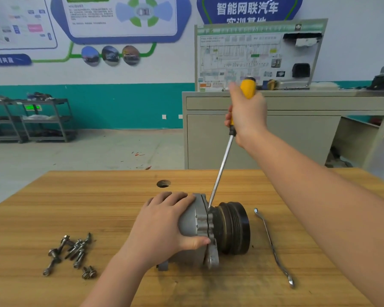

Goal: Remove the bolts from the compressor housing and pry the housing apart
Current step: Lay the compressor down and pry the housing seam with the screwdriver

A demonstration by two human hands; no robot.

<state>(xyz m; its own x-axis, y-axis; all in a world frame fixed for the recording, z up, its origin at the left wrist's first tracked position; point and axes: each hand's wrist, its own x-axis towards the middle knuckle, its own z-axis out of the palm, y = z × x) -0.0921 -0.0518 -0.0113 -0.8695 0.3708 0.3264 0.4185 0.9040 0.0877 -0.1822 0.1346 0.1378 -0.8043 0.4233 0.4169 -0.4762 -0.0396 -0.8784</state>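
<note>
Lying across the wooden table [53, 207], near its middle, the compressor [200, 227] rests on its side, with the dark pulley [235, 227] pointing to the right and the grey housing to the left. A thin dark seam runs between the two housing halves, and this is where the work is now.

The left hand [164, 222] lies over the grey body with fingers curled around it and the thumb pressed near the seam, so it holds the compressor steady. The right hand [247, 116] is raised high and closes firmly around the yellow handle of a long screwdriver [222, 169]. The shaft goes down at a slant, and its tip sits at the top of the seam; I cannot tell how deep it is inside.

To the right of the pulley, apart from it, lies a slim wrench [273, 247]. The bolts [71, 251] lie in a loose pile at the left, so I judge the unbolting is done and the prying is the step in hand.

To do it well, the tip should be seated fully in the gap before levering, and the force should be small and even. I would move the tip around the seam, opening a little at each place. The left thumb is close to the blade, so a slip could hurt it.
</note>
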